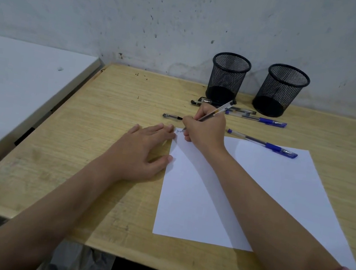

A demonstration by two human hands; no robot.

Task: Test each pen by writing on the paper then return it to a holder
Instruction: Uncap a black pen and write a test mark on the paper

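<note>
My right hand [205, 127] grips a clear black-ink pen [218, 109] with its tip at the top left corner of the white paper [256, 191], where a few small letters show. My left hand [145, 148] lies flat on the table, fingertips pressing the paper's left edge. Two black mesh holders [228, 78] [280, 89] stand at the back by the wall, with no pens showing in them. A blue pen [262, 144] lies across the paper's top edge. Another blue pen [257, 118] and black pens [202, 101] lie in front of the holders.
A black pen cap [171, 116] lies on the wooden table [79, 144] just left of my right hand. A white surface [7, 88] adjoins the table on the left. A stained grey wall stands close behind the holders.
</note>
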